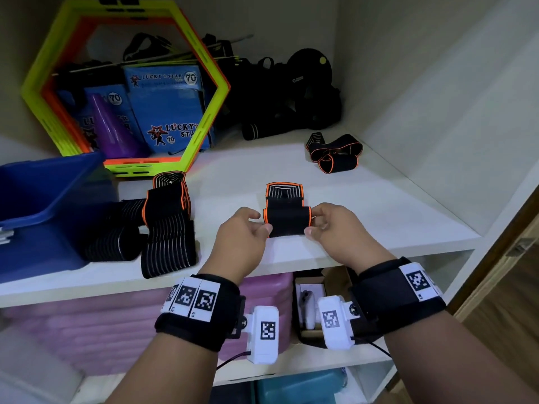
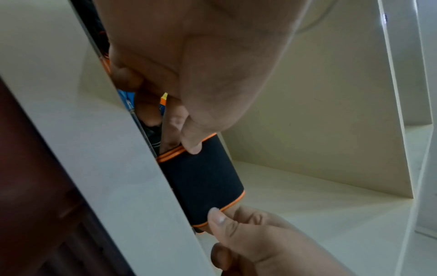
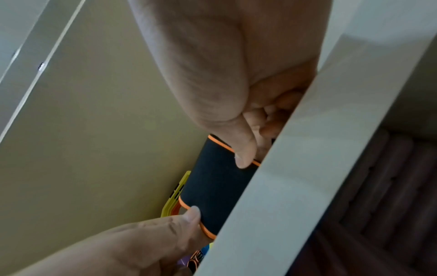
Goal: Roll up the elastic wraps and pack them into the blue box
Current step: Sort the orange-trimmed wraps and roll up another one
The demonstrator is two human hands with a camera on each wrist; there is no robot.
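Observation:
A black elastic wrap with orange edging (image 1: 287,218) lies on the white shelf (image 1: 379,217), partly rolled, its striped free end stretching away from me. My left hand (image 1: 248,228) pinches the roll's left end and my right hand (image 1: 326,223) pinches its right end. The left wrist view shows the roll (image 2: 203,179) with a thumb at each end, and so does the right wrist view (image 3: 217,186). The blue box (image 1: 43,199) stands at the shelf's left. More black wraps (image 1: 163,228) lie heaped beside it. Another orange-edged wrap (image 1: 335,153) lies loose at the back right.
A green and orange hexagonal frame (image 1: 122,91) leans at the back left over blue packets and a purple cone (image 1: 113,132). Black gear (image 1: 291,94) fills the back. The shelf's front edge runs just under my hands; a pink container (image 1: 116,322) sits below.

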